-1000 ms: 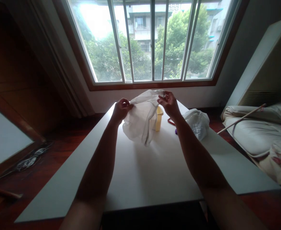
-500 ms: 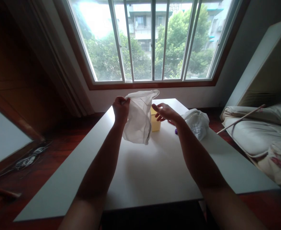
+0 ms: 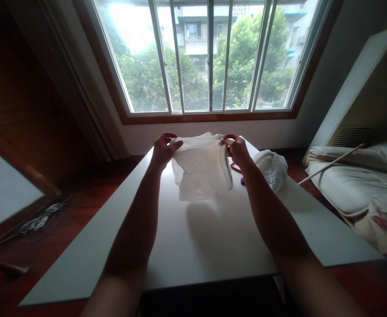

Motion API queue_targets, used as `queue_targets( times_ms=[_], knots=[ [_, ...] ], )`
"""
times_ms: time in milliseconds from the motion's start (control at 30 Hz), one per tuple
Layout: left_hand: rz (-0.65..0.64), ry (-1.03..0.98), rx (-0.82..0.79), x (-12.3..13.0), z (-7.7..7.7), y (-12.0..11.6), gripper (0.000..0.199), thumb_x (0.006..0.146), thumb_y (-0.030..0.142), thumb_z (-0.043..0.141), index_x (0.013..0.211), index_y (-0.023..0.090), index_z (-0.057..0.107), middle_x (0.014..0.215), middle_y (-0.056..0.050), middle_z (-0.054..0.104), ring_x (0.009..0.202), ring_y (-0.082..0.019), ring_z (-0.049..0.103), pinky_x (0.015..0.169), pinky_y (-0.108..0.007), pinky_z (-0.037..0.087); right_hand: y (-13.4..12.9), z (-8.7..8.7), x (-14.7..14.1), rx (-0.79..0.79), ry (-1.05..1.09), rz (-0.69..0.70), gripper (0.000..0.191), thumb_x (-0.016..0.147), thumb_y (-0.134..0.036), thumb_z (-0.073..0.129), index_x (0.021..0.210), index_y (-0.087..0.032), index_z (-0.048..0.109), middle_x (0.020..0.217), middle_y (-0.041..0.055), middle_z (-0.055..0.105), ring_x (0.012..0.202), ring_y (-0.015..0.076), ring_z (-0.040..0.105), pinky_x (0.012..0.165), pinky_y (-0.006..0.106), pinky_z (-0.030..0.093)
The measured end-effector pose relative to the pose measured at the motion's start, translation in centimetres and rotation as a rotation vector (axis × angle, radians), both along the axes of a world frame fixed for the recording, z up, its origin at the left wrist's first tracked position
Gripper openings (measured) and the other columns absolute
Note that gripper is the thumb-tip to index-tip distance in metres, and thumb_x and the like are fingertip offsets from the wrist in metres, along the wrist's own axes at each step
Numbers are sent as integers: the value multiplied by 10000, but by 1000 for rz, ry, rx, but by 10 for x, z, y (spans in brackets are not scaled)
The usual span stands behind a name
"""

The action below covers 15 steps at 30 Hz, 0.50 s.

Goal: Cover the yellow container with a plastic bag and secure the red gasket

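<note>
A thin, see-through white bag (image 3: 201, 169) hangs spread above the white table (image 3: 167, 251). My left hand (image 3: 165, 150) pinches its upper left corner between thumb and fingers. At the upper right corner, my right hand (image 3: 237, 149) grips the bag's edge, where a darker strip runs down the side. The yellow box behind is now covered by the bag. Close to my right wrist, a red-rimmed item (image 3: 235, 167) and a small purple thing (image 3: 242, 181) lie on the table, both partly hidden.
A crumpled white plastic bag (image 3: 272, 169) sits on the table right of my right forearm. Beyond the table's right edge are a cushioned seat (image 3: 341, 189) and a thin stick (image 3: 332, 164). A window (image 3: 209, 57) spans the wall ahead. Cables (image 3: 41, 220) lie on the floor at left.
My right hand, open and apart from the bag before, has taken hold of its right corner. The bag is stretched wider between both hands and now hides the yellow box.
</note>
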<state>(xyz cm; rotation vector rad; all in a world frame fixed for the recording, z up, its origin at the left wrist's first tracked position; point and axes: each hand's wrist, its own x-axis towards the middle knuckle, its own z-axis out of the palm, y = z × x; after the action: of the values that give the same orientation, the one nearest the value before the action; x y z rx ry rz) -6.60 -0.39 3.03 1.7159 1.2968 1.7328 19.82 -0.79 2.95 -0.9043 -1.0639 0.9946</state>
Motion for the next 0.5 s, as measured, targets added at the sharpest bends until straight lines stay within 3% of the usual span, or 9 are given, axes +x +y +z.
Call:
queue_targets(
  times_ms=[100,233,367,500],
  knots=[
    [10,100,-26,-20,2,2,479,604,416,818,1001,175,697,814,-13,615,659,-132,538,601,-253,424,11,-2,9,35,132,-116,230,692,-186,655,901,-201,558,689,-32,677,365,44,434,330,166,327],
    [99,330,-71,-54,1,3,458,565,403,823,966,197,740,787,-14,624,660,-146,544,619,-263,423,27,-5,31,114,288,-228,248,747,-280,642,924,-246,472,713,-63,624,536,101,642,516,221,542],
    [238,487,-161,-83,-2,2,247,601,363,752,801,218,741,658,-6,611,633,-170,536,637,-283,423,41,-7,52,182,356,-361,237,747,-279,624,897,-257,441,707,-71,578,615,95,641,628,252,591],
    [391,519,-217,-87,-2,3,168,589,290,751,738,227,706,630,-18,617,662,-207,565,709,-314,452,43,-6,52,184,392,-395,195,748,-238,598,896,-255,472,744,-58,590,653,91,634,677,258,603]
  ],
)
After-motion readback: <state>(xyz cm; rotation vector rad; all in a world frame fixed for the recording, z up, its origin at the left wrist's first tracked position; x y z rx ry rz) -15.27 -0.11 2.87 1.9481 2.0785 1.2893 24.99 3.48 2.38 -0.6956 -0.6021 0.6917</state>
